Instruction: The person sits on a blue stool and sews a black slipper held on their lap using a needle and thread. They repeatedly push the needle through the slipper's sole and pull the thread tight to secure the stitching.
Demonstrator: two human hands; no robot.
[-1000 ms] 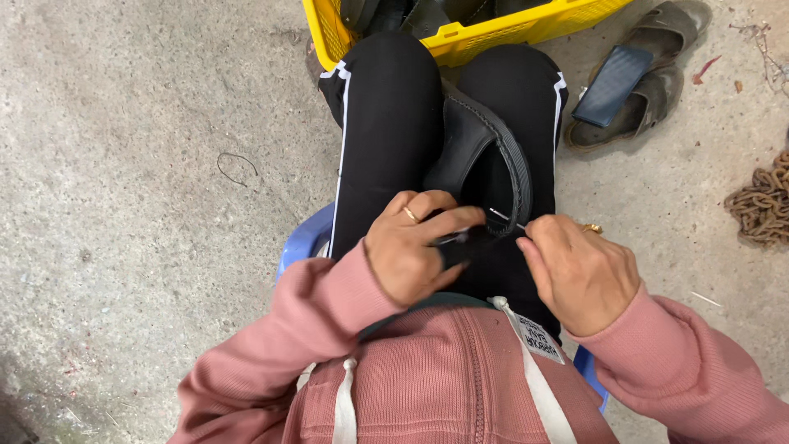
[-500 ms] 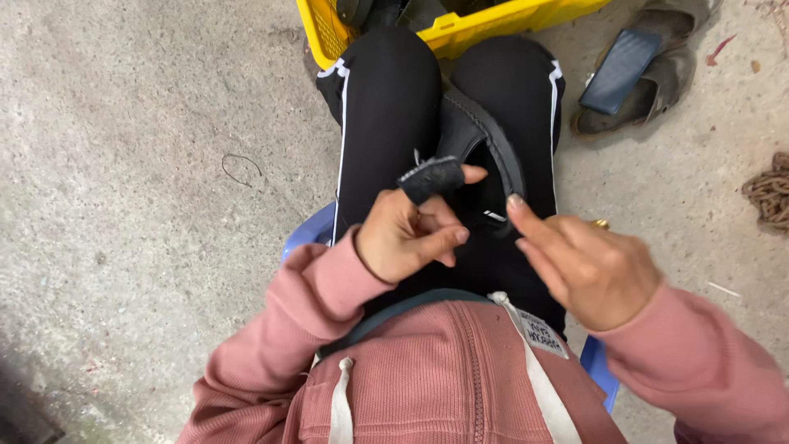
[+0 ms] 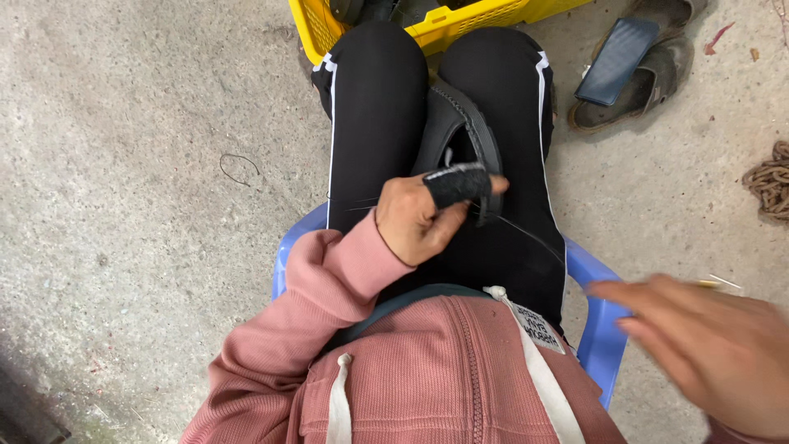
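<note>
I counted one dark slip-on shoe [image 3: 460, 136] on my lap, one yellow plastic crate [image 3: 460, 20], one worn brown sandal [image 3: 649, 70], one blue plastic chair [image 3: 596, 329].

Right hand [image 3: 711, 353] swung off lap, out to near right past chair edge, now blurred; was beside left hand over shoe. Thread [image 3: 526, 234] drawn taut from shoe [image 3: 460, 123] toward it. Left hand [image 3: 419, 222] opened from fist, wrapped finger [image 3: 460, 182] now extended across shoe.
</note>
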